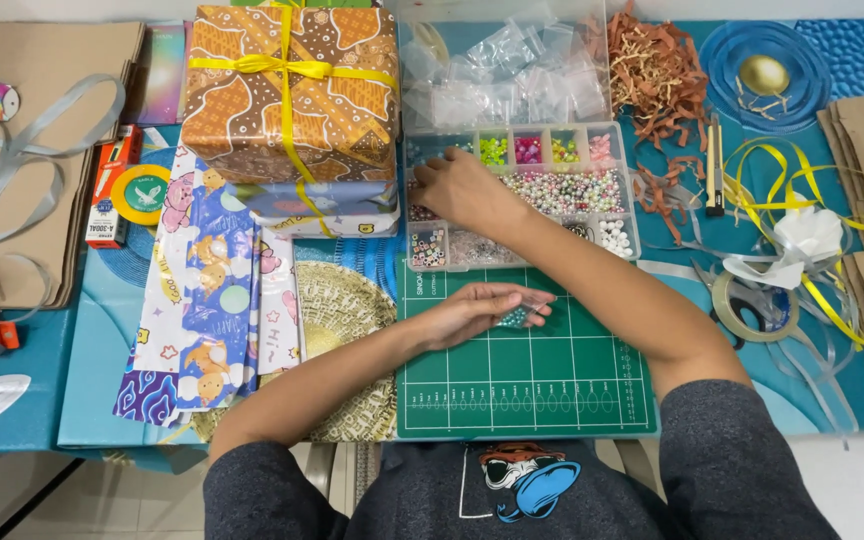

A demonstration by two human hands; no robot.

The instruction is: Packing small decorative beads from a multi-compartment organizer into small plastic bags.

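Observation:
My left hand [474, 312] lies palm up over the green cutting mat [522, 385], holding a small clear plastic bag [517, 316] with greenish beads in it. My right hand [457, 187] reaches across to the left side of the clear compartment bead box [562, 190], fingers down in one of its compartments. The box holds several sorts of coloured beads and pearls, and its raised lid [512, 65] is full of small clear bags.
A gift box wrapped in brown patterned paper with yellow ribbon [292, 90] stands on stacked boxes at the back left. Patterned wrapping sheets [217, 290] lie left of the mat. Tape roll [742, 305], yellow and silver ribbons [812, 230], shredded brown paper [657, 75] lie at right.

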